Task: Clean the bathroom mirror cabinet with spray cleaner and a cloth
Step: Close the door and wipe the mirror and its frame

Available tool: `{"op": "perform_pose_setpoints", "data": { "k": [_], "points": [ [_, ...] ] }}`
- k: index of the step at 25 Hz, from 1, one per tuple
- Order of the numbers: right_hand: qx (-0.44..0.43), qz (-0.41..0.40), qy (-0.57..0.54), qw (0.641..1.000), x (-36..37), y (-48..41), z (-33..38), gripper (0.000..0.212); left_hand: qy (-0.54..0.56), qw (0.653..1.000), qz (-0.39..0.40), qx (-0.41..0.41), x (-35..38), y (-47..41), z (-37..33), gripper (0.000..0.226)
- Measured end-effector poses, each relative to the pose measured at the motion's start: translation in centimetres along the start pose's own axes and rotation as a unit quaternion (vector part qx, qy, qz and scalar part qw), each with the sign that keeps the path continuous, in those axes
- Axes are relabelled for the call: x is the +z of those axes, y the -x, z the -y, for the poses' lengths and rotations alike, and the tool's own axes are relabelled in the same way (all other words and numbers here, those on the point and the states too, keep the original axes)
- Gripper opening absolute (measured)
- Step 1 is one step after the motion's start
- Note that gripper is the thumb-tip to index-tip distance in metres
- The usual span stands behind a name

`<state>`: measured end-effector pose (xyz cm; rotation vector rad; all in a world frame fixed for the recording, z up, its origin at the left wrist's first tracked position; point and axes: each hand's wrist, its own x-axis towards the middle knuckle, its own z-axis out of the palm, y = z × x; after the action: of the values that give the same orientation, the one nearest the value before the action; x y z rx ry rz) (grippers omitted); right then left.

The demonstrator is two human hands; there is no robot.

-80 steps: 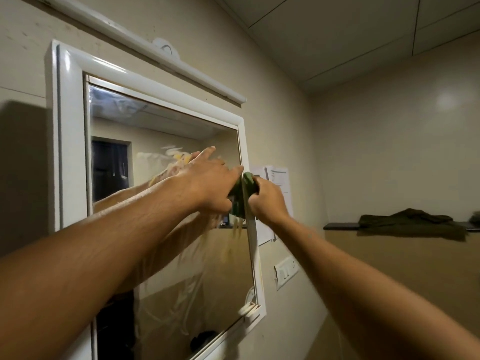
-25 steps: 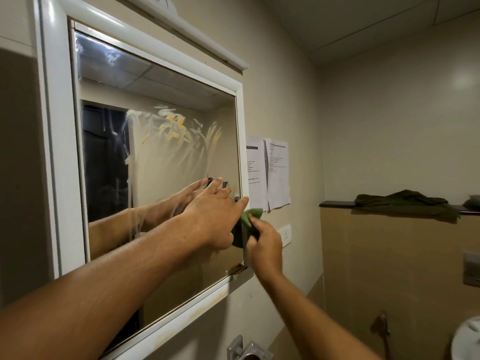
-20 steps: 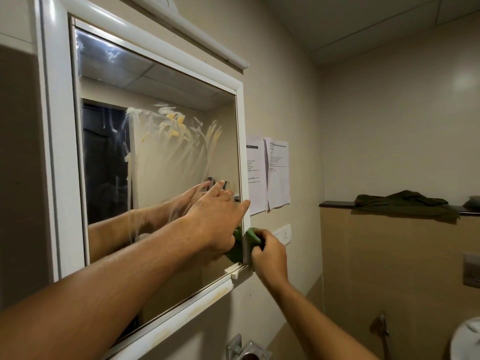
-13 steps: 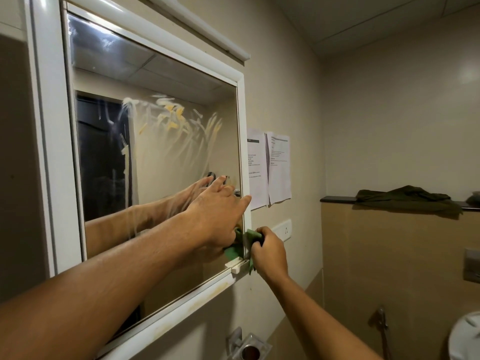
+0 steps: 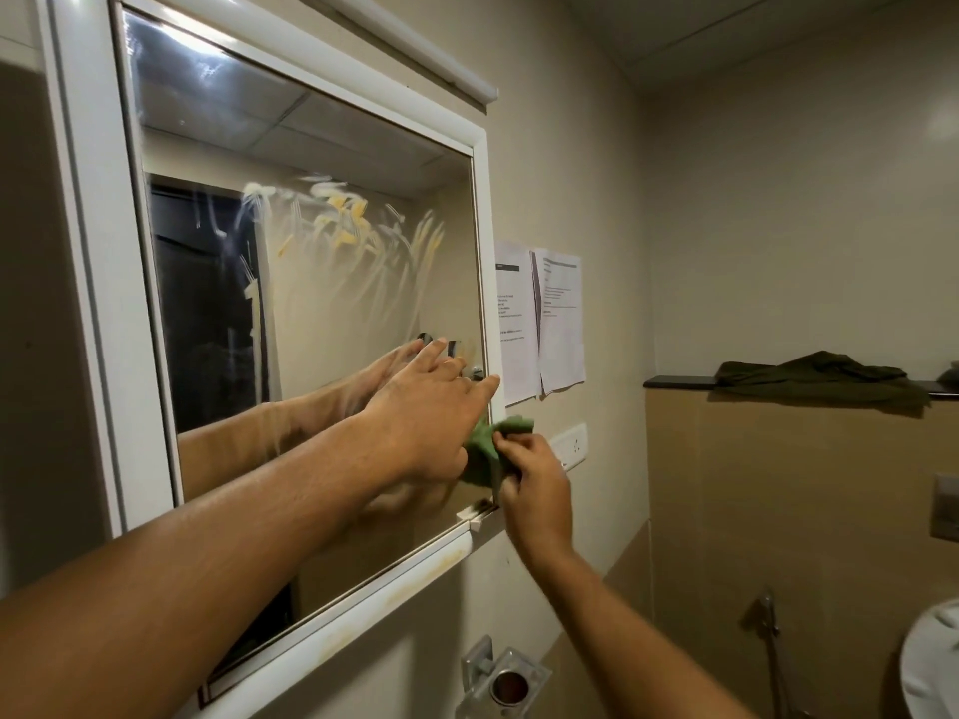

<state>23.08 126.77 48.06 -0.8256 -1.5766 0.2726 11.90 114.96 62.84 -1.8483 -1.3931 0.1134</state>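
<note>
The mirror cabinet (image 5: 88, 282) has a white frame and a mirror door (image 5: 332, 282) smeared with whitish-yellow streaks. My left hand (image 5: 430, 412) lies flat on the glass near the door's right edge, fingers straight. My right hand (image 5: 534, 480) grips a green cloth (image 5: 488, 443) wrapped around the door's right edge, low down near the bottom corner. No spray bottle is in view.
Two printed sheets (image 5: 539, 319) hang on the wall right of the cabinet, above a white switch (image 5: 571, 446). A dark ledge (image 5: 680, 382) carries a dark green cloth (image 5: 814, 378). A metal holder (image 5: 506, 682) sits below the cabinet; a white fixture (image 5: 931, 661) is at lower right.
My right hand slid the green cloth down the door's right edge from mid height to near the bottom corner, then back up slightly. My left hand stayed flat on the glass.
</note>
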Motion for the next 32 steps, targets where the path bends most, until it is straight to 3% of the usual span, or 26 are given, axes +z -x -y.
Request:
{"op": "perform_pose_setpoints", "data": {
  "k": [2, 5, 9, 12, 15, 22, 26, 32],
  "points": [
    [0.058, 0.022, -0.032, 0.998, 0.0, 3.7, -3.0, 0.04, -0.007, 1.0, 0.005, -0.003, -0.3, 0.4, 0.0, 0.083],
    [0.203, 0.124, -0.066, 0.969, -2.2, 6.3, -5.8, 0.04, 0.008, 1.0, 0.014, 0.002, -0.3, 1.2, -0.4, 0.084],
    [0.248, -0.005, -0.15, 0.957, -3.1, 2.0, -4.0, 0.033, 0.025, 0.999, 0.021, 0.007, 0.1, 1.4, -0.5, 0.084],
    [0.254, 0.002, -0.164, 0.953, -0.5, 2.2, -1.3, 0.032, 0.025, 0.999, 0.02, 0.008, 0.1, 1.4, -0.6, 0.085],
    [0.305, -0.044, -0.143, 0.941, 1.3, 4.5, -1.2, 0.031, 0.014, 1.0, 0.023, 0.008, 0.1, 1.9, -0.6, 0.088],
    [0.502, -0.064, -0.203, 0.838, -0.2, 2.5, 0.5, 0.006, 0.023, 0.999, 0.031, 0.009, 0.0, 2.3, -0.9, 0.087],
    [0.537, -0.031, -0.263, 0.801, -0.1, 2.7, 0.7, 0.01, 0.019, 1.0, 0.016, 0.019, 0.0, 3.0, -0.9, 0.087],
    [0.534, 0.02, -0.294, 0.793, 0.5, 5.6, 3.3, 0.025, 0.028, 0.999, 0.003, 0.034, 0.8, 5.2, -0.9, 0.086]
  ]
}}
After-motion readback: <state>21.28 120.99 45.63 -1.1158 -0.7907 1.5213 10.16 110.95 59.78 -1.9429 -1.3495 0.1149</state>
